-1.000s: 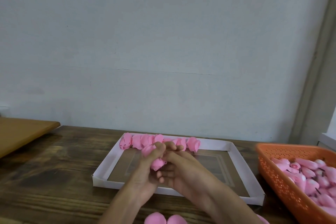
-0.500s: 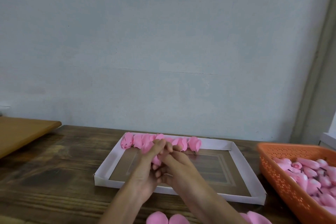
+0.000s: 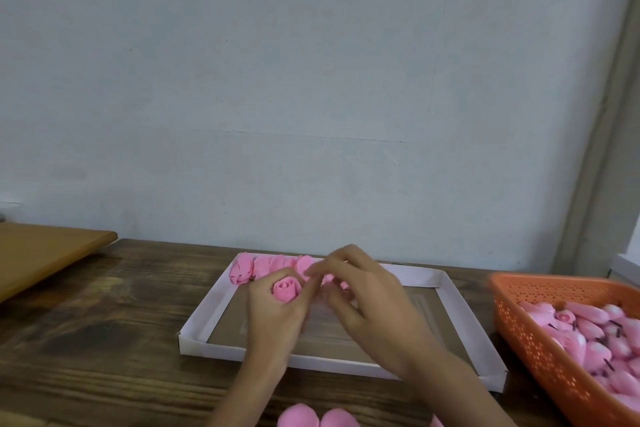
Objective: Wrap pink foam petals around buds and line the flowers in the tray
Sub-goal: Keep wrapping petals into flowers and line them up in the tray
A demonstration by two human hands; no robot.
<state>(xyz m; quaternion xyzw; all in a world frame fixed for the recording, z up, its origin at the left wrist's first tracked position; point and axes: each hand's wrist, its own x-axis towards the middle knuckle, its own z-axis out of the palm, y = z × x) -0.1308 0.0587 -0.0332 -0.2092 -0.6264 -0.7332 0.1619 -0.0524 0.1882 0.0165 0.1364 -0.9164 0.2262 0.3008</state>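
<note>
Since just one row of pink foam flowers lines the white cardboard tray, left hand gripping another rolled rose, right hand loose-fingered and empty, loads left imo.

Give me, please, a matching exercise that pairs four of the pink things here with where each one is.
Things
1. rose
2. flower row
3. buds
4. petals

Places
A. in the basket
B. loose at the table's near edge
C. in the left hand's grip
D. along the tray's far wall

Pairs: 1-C, 2-D, 3-A, 4-B
</note>
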